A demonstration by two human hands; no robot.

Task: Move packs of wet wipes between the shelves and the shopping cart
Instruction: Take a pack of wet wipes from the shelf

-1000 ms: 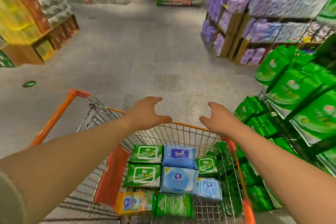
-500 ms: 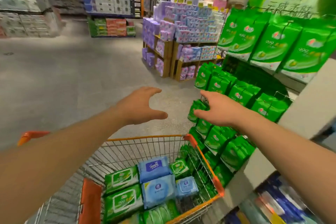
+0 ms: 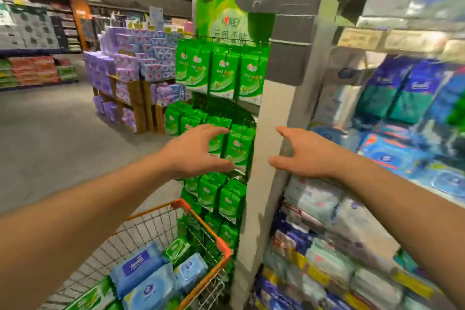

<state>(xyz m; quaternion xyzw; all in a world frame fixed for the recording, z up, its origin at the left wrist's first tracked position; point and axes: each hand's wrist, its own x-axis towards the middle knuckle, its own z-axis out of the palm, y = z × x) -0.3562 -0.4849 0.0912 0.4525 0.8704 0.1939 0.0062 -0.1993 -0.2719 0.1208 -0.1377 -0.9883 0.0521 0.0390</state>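
Both hands are spread open and hold nothing; the left hand (image 3: 198, 151) is nearer the hanging green plastic wipe packs (image 3: 239, 145), upright just ahead, than the right hand (image 3: 302, 153).

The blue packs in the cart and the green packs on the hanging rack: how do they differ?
The blue packs lie flat in the cart; the green packs hang upright in rows on the rack. The blue ones look wide and flat; the green ones look tall and narrow. Neither is touched by a hand.
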